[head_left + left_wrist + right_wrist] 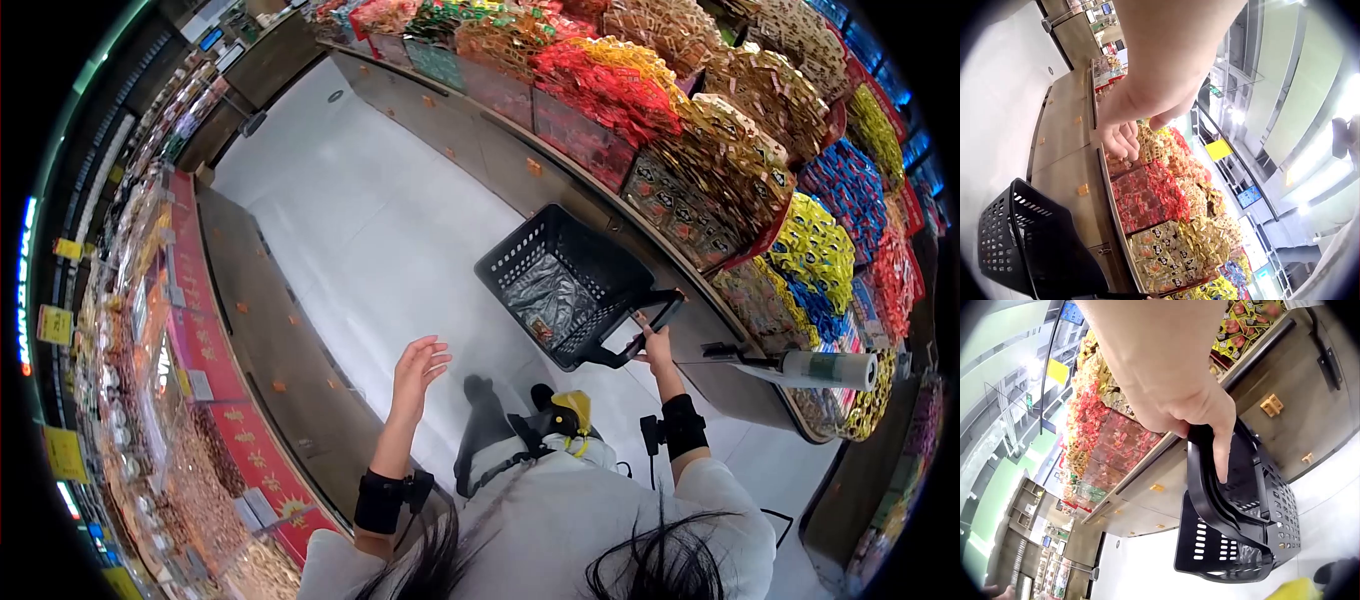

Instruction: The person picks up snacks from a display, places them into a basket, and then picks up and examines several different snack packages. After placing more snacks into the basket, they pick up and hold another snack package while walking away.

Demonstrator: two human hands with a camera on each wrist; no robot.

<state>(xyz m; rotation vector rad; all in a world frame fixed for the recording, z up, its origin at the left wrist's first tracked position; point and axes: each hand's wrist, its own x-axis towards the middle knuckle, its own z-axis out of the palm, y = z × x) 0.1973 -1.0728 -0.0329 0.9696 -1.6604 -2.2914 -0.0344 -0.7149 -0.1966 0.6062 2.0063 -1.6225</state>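
Observation:
My right hand (655,347) grips the handle (1200,497) of a black plastic shopping basket (530,243). In the right wrist view its fingers wrap the handle, with one finger (1222,456) pointing down along it. The basket hangs tilted beside the candy counter, with slotted walls. Inside lies a crumpled silver-grey packet (548,290) with a small coloured patch. My left hand (415,375) is held out over the aisle, fingers loosely extended and holding nothing. In the left wrist view the left hand (1124,134) overlaps the candy display.
Heaped wrapped sweets (620,90) fill the sloped counter on the right, in red, gold, yellow and blue. A roll of plastic bags (830,370) sticks out from its near corner. Along the left runs another counter (240,270) with a red banner (195,330). Pale floor (370,200) lies between them.

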